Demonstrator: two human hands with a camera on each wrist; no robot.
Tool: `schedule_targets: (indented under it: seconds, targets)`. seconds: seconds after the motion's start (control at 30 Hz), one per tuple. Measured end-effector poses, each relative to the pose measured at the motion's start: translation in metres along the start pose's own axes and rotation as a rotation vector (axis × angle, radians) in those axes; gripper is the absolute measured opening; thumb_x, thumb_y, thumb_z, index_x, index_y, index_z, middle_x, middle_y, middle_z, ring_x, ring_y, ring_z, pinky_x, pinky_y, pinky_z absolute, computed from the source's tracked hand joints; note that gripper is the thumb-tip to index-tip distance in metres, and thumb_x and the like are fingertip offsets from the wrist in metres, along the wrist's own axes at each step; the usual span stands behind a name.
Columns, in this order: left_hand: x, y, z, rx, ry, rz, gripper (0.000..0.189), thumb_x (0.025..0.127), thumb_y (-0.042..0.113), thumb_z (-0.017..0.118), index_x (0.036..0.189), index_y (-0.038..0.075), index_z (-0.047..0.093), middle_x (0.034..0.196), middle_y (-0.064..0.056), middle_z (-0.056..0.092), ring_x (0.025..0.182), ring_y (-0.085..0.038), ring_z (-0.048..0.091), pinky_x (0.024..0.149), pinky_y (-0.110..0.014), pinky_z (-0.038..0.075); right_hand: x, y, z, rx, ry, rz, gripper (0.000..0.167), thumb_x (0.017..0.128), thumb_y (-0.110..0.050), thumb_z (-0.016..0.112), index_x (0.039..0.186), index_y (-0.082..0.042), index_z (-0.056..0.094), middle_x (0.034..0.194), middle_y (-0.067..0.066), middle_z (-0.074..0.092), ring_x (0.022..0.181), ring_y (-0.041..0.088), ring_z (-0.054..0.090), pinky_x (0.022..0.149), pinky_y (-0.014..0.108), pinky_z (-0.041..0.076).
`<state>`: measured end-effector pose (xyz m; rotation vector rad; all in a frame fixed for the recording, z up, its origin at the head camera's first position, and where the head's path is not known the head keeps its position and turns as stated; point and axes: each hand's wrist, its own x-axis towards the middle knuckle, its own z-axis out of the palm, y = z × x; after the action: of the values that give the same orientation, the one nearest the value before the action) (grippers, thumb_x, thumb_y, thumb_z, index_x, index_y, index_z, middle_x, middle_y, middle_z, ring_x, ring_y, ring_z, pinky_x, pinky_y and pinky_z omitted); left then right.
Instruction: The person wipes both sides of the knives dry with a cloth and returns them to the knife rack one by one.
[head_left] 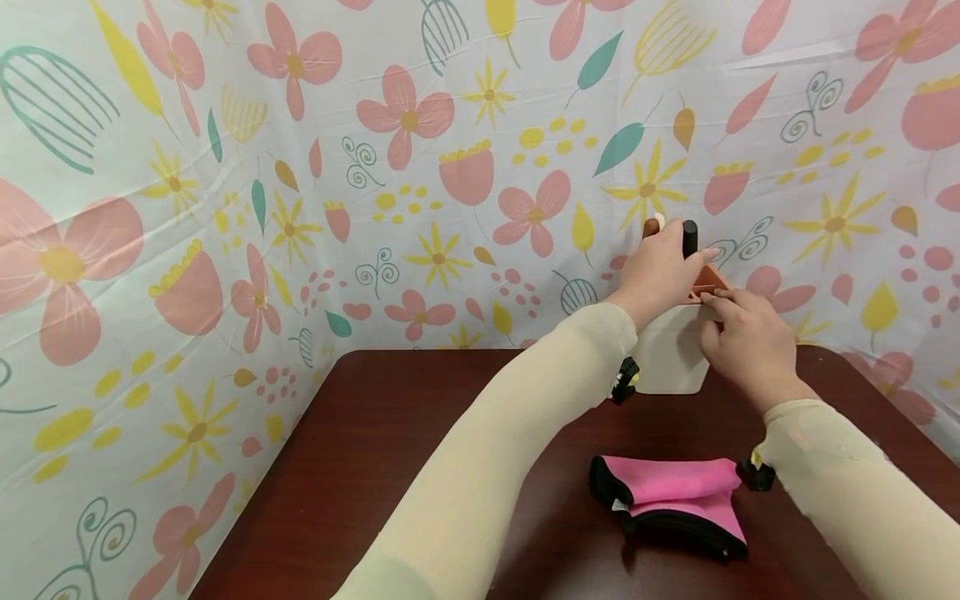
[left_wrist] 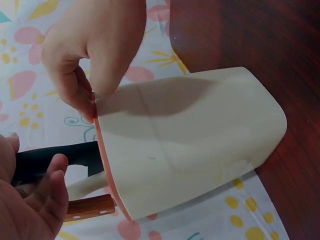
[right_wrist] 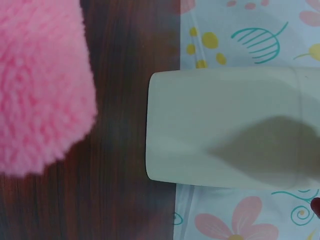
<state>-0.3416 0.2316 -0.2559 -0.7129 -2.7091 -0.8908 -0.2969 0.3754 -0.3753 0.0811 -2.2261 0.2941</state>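
A cream knife holder point(head_left: 666, 354) with an orange rim stands upright at the table's back edge, against the patterned cloth. My left hand point(head_left: 654, 271) is at the handles above it, fingers curled round the black handle point(left_wrist: 40, 162) of a knife. Beside that one, a white handle point(left_wrist: 87, 186) and a brown wooden handle point(left_wrist: 92, 206) stick out of the holder. My right hand point(head_left: 752, 337) pinches the rim at the holder's right side. The blades are hidden inside. The holder's lower wall point(right_wrist: 215, 125) fills much of the right wrist view.
On the dark wooden table point(head_left: 420, 467) lies a folded pink fuzzy cloth point(head_left: 675, 483) with black edging, in front of the holder and below my right wrist. A flower-patterned cloth point(head_left: 480, 225) hangs behind the table and along its left side.
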Motion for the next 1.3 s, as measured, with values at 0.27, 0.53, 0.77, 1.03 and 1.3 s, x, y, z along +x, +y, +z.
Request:
schedule_targets:
  seconds: [0.27, 0.53, 0.77, 1.03, 1.3]
  targets:
    - [0.001, -0.006, -0.005, -0.079, -0.007, -0.076, 0.046, 0.104, 0.05, 0.055, 0.145, 0.035, 0.044, 0.112, 0.009, 0.07, 0.086, -0.009, 0.066, 0.077, -0.026, 0.052, 0.003, -0.006, 0.004, 0.035, -0.021, 0.014, 0.036, 0.09, -0.011, 0.058, 0.122, -0.004, 0.073, 0.122, 0.021, 0.07, 0.11, 0.046, 0.062, 0.084, 0.066, 0.05]
    - [0.001, -0.009, -0.002, -0.207, -0.022, -0.124, 0.055, 0.105, 0.039, 0.056, 0.157, 0.04, 0.036, 0.141, 0.016, 0.061, 0.116, -0.007, 0.066, 0.095, -0.026, 0.054, 0.004, -0.003, 0.005, 0.021, -0.095, 0.028, 0.04, 0.091, -0.013, 0.056, 0.126, -0.003, 0.07, 0.128, 0.023, 0.066, 0.115, 0.046, 0.06, 0.082, 0.069, 0.049]
    - [-0.001, -0.012, 0.0, -0.23, -0.037, -0.116, 0.055, 0.104, 0.04, 0.055, 0.156, 0.04, 0.037, 0.137, 0.014, 0.065, 0.12, -0.005, 0.064, 0.1, -0.027, 0.052, 0.007, 0.001, 0.007, 0.016, -0.096, 0.015, 0.039, 0.091, -0.014, 0.055, 0.125, -0.002, 0.07, 0.127, 0.024, 0.066, 0.113, 0.048, 0.06, 0.079, 0.07, 0.049]
    - [-0.013, -0.03, -0.015, -0.263, -0.106, -0.031, 0.045, 0.104, 0.039, 0.057, 0.148, 0.039, 0.051, 0.129, 0.014, 0.07, 0.112, 0.0, 0.066, 0.093, -0.025, 0.054, 0.011, 0.004, 0.005, 0.07, -0.18, 0.008, 0.043, 0.093, -0.015, 0.057, 0.132, 0.0, 0.066, 0.136, 0.026, 0.061, 0.122, 0.048, 0.056, 0.09, 0.069, 0.047]
    - [-0.043, -0.091, -0.059, -0.093, -0.202, 0.176, 0.039, 0.106, 0.037, 0.053, 0.144, 0.028, 0.058, 0.09, 0.007, 0.067, 0.072, -0.005, 0.058, 0.07, -0.02, 0.049, 0.012, 0.01, -0.017, 0.189, -0.308, 0.003, 0.055, 0.092, -0.015, 0.06, 0.145, 0.0, 0.055, 0.15, 0.029, 0.049, 0.127, 0.051, 0.049, 0.083, 0.065, 0.044]
